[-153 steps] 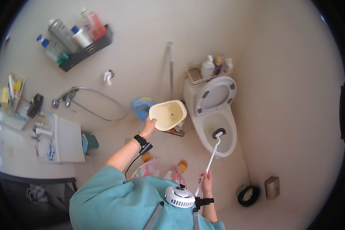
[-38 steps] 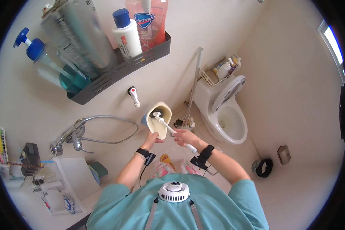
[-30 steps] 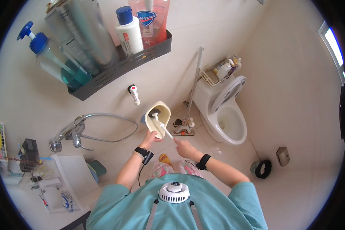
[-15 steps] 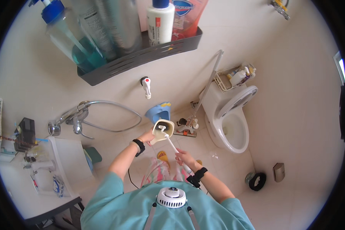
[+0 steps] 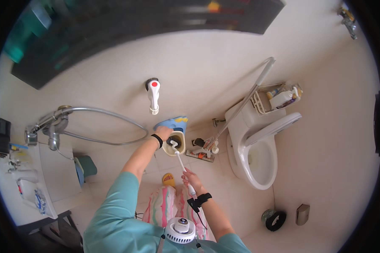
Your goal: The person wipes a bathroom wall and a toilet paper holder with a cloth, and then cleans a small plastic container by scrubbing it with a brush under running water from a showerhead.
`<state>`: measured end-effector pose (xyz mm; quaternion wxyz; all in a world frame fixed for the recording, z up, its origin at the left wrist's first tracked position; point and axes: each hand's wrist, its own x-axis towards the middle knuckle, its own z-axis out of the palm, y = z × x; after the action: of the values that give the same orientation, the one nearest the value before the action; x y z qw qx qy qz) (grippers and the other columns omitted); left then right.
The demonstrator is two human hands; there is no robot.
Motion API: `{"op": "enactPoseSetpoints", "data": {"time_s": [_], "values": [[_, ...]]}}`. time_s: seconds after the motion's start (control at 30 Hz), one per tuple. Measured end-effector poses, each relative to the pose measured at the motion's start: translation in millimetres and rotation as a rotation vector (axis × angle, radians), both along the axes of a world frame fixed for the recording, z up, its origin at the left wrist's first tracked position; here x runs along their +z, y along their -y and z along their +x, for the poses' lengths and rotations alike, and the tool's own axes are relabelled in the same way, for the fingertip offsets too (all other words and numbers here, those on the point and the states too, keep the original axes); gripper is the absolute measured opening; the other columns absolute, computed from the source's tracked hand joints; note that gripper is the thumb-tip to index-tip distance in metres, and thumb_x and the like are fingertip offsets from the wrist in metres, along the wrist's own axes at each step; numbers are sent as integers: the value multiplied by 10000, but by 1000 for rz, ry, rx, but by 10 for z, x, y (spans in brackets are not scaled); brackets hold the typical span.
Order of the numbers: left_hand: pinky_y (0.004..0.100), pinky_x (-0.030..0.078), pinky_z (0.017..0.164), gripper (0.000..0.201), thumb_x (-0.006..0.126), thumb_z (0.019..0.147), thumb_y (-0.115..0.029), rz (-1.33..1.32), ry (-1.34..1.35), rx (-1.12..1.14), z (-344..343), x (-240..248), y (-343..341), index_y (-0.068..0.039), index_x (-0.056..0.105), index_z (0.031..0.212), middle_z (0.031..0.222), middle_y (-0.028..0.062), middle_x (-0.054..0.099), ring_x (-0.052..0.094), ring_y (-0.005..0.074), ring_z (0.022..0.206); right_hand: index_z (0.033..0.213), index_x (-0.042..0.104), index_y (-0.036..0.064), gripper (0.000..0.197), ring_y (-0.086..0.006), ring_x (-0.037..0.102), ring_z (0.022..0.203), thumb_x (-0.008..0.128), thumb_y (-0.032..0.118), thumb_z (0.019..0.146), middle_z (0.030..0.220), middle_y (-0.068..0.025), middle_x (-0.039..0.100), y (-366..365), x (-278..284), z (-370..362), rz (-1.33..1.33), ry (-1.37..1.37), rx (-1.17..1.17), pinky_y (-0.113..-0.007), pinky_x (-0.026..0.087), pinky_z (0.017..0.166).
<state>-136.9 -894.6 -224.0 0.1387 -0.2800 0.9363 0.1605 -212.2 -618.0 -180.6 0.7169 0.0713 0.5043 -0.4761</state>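
One white glazed toilet with its lid raised stands between three and four o'clock from the middle of the view. At its nine o'clock side is a long-handled mop with a flat head on the floor, its grey pole running up toward one o'clock. Between ten and eleven o'clock from the mop head sits a blue plastic object with yellow patches. Just beside it, at six o'clock, is a cream plastic tub. A white-handled brush has its dark round head inside the tub; its handle slants toward five o'clock, where the right hand has its fingers wrapped around it. The left hand is at the tub's eleven o'clock edge, fingers hidden; I cannot tell whether it pinches the rim.
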Motion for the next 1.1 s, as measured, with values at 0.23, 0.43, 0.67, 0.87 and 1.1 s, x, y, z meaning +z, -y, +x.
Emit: {"op": "enactPoseSetpoints", "data": {"time_s": [0.23, 0.43, 0.67, 0.87, 1.1], "values": [[420, 473, 628, 146, 430, 803, -132, -97, -126, 55, -108, -562, 70, -79, 554, 859, 770, 165, 610, 605, 318, 761, 1284, 325, 74, 451, -71, 375, 497, 477, 111, 860, 728, -42, 460, 273, -665, -142, -42, 87, -62, -180, 329, 405], [380, 493, 600, 163, 458, 784, -83, -201, -202, 125, -24, -726, -3, -94, 529, 931, 804, 114, 603, 619, 266, 757, 1055, 416, 56, 194, -73, 370, 487, 434, 160, 893, 704, -36, 435, 496, -1094, -163, 47, 299, -234, -174, 331, 380], [385, 473, 610, 239, 457, 783, -93, -399, -264, 107, 61, -780, -92, -130, 457, 1019, 935, 92, 515, 582, 262, 768, 857, 385, 23, 209, -91, 375, 451, 379, 222, 921, 695, -49, 445, 529, -1361, -192, -32, 867, -554, -177, 334, 357], [367, 465, 601, 227, 471, 764, -108, -333, -173, 32, 32, -915, -26, -142, 497, 986, 931, 74, 497, 569, 239, 784, 901, 412, -9, 223, -113, 376, 400, 417, 214, 901, 613, -53, 442, 798, -1225, 5, 20, 706, -471, -218, 376, 365], [314, 461, 548, 176, 491, 763, -135, -451, -197, -5, 11, -1017, 7, -145, 512, 938, 843, 39, 527, 591, 207, 682, 1090, 435, -43, 316, -231, 508, 461, 454, 147, 839, 611, -101, 521, 762, -1182, -169, -163, -1143, 984, -351, 443, 421]]}}
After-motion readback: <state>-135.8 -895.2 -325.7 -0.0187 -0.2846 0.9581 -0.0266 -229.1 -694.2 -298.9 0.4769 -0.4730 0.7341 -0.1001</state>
